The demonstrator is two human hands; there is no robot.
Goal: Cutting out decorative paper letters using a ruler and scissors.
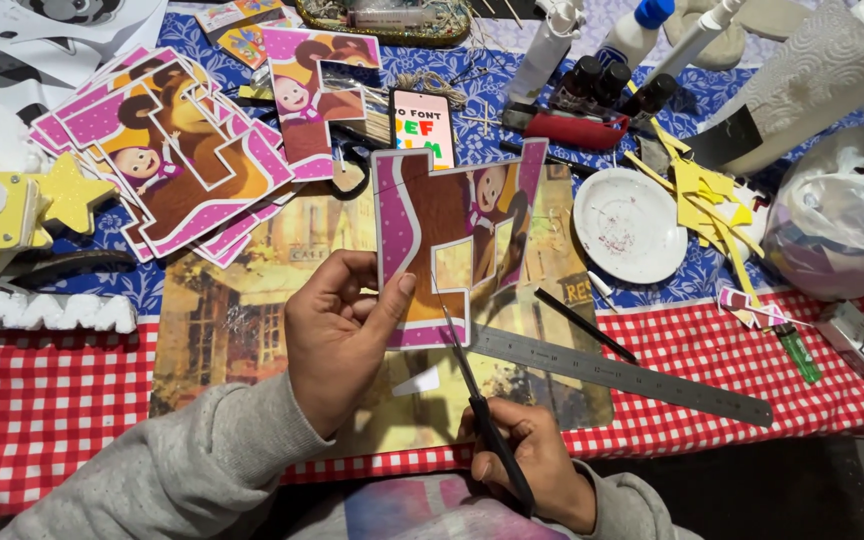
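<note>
— Cutout point(449, 245), printed cartoon card with pink dotted border, held upright above the picture mat point(252, 330), near the middle of the table. Pinched by the left hand point(337, 335): thumb pressed on the front of the lower left edge, remaining fingers curled behind, closed firmly on the card.

— And the right hand point(532, 465)?

— Wrapped shut around the black handles of the scissors point(477, 390), blades pointing up and far, tips meeting the cutout's lower edge beside the white outline. Blades nearly together; impossible to tell how wide.

— Advice for a clean cut?

— Probably best to steer the card rather than the scissors: turn with the left, keep the right steady. Short snips near the inner corners, following just outside the white line. Thumb kept well left of the blades.

— Anything in the way?

— Metal ruler point(622, 375) lying just right of the scissors, a black pencil point(584, 325) beyond it. Finished stack point(177, 155) far left, white plate point(630, 225) far right, both well apart.
</note>
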